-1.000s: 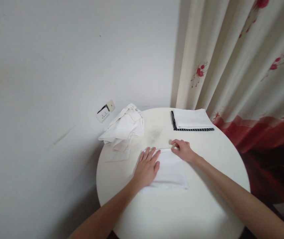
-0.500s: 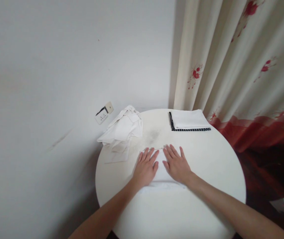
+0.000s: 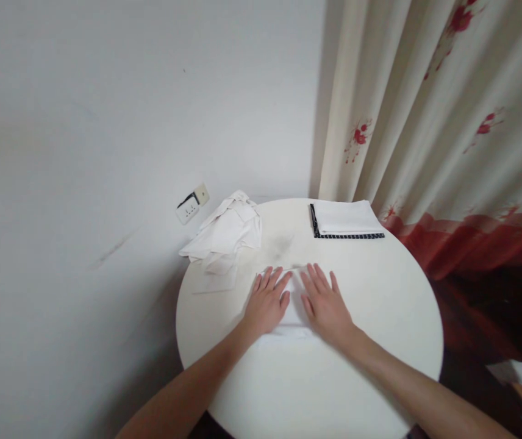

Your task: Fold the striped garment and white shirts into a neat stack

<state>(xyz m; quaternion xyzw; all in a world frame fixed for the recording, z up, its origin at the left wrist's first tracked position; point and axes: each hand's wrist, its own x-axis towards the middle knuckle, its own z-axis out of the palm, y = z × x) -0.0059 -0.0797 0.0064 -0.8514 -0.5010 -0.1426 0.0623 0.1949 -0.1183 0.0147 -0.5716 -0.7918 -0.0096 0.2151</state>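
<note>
The right hand (image 3: 325, 303) has moved. A second ago it was pinching the far corner of the white cloth (image 3: 293, 306). Now it lies flat on the cloth, right next to the left hand (image 3: 267, 301).

The cloth is small, white and folded into a neat flat shape. It lies on the round white table (image 3: 380, 292), near the middle and a bit toward the person's side. The two hands cover most of it. Only a strip shows between them, and a bit of edge peeks out by the wrists.

Both hands are wide open with palms down. The fingers are stretched out and point away from the person, toward the wall. The hands press on the cloth side by side, with the thumbs close together. Neither hand grips anything. Both bare arms reach in from the near edge of the table.

At the back left of the table sits a crumpled white pile (image 3: 227, 235). At the back right lies a folded cloth with a dark trim (image 3: 346, 217), close to the curtain (image 3: 425, 122).
</note>
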